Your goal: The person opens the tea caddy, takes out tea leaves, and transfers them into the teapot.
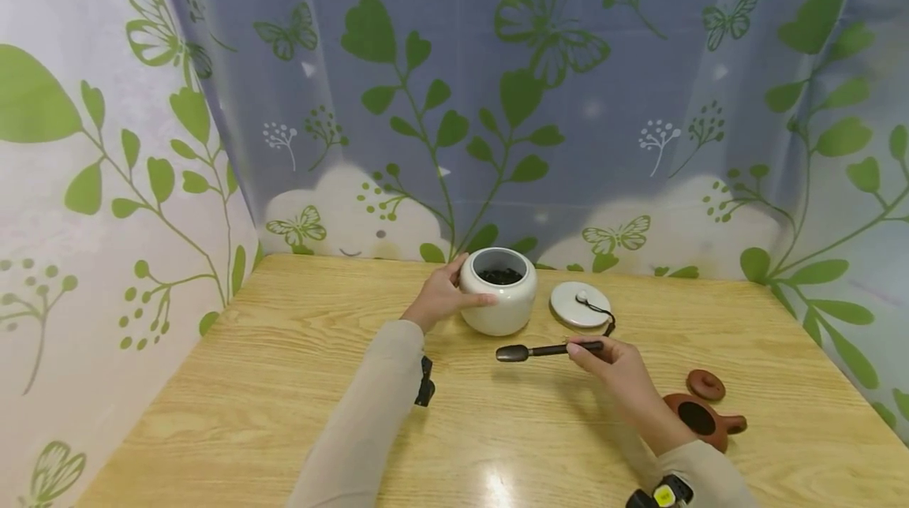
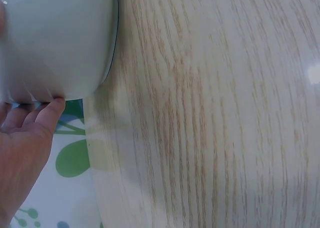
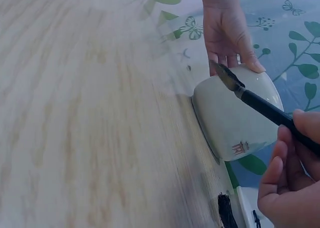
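A white ceramic jar (image 1: 499, 311) stands on the table with its mouth uncovered and dark tea leaves (image 1: 501, 277) inside. My left hand (image 1: 442, 295) grips its left side, the thumb across the front and the fingers round the back. In the left wrist view the fingertips touch the jar's wall. My right hand (image 1: 616, 372) pinches the dark handle of a small tea scoop (image 1: 513, 352), held above the table just in front of the jar. The scoop points left, and some dark matter shows on its bowl in the right wrist view.
Right of the jar lies its white lid (image 1: 571, 304) with a black cord (image 1: 598, 309). A reddish-brown clay teapot (image 1: 716, 433) stands uncovered beside my right forearm, its small lid (image 1: 706, 385) behind it. A patterned curtain (image 1: 440, 200) hangs along the table's back edge.
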Demonstrator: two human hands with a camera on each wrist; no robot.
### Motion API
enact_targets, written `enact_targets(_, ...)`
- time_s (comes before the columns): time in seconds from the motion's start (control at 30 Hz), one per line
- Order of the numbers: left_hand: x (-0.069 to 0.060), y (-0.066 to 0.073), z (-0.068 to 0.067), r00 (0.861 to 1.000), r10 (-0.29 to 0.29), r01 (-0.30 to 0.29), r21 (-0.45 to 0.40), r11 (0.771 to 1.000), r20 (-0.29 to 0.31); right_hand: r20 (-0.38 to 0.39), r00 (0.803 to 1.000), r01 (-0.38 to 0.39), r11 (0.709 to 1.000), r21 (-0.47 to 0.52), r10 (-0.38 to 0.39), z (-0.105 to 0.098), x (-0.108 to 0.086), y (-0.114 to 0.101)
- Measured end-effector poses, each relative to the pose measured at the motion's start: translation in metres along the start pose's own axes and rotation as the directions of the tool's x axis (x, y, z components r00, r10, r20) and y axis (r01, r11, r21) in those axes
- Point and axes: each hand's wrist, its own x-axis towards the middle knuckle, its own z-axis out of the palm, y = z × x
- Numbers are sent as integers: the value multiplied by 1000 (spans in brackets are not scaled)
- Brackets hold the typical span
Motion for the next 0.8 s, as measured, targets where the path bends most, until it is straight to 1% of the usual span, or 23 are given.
enact_targets(0.07, 0, 0, 0, 1000, 1, -1, -6, 1000, 1, 7, 1000, -17, 997, 72, 17, -1, 1, -1)
enact_targets(0.17, 0, 0, -1, 1000, -2, 2, -14, 1000, 2, 16, 1000, -12, 983, 183, 10, -1, 3, -3)
enact_targets(0.3, -1, 1, -1, 1000, -1, 1, -5, 1000, 6, 42, 998, 25, 948, 318, -40, -4, 4, -5)
enact_targets(0.43, -2, 2, -1, 1000, -2, 2, 0, 1000, 15, 68, 994, 54, 908, 414, -90, -7, 7, -8)
enact_targets(0.53, -3, 3, -1, 1000, -3, 3, -6, 1000, 18, 64, 993, 57, 887, 457, -96, -7, 8, -12)
enact_targets(0.67, -2, 3, 0, 1000, 0, 0, -16, 1000, 11, 12, 997, 57, 868, 493, -72, -5, 12, -17)
enact_targets(0.8, -1, 3, 1, 1000, 13, -13, -25, 1000, 2, -56, 997, 68, 868, 491, -46, -3, 17, -23)
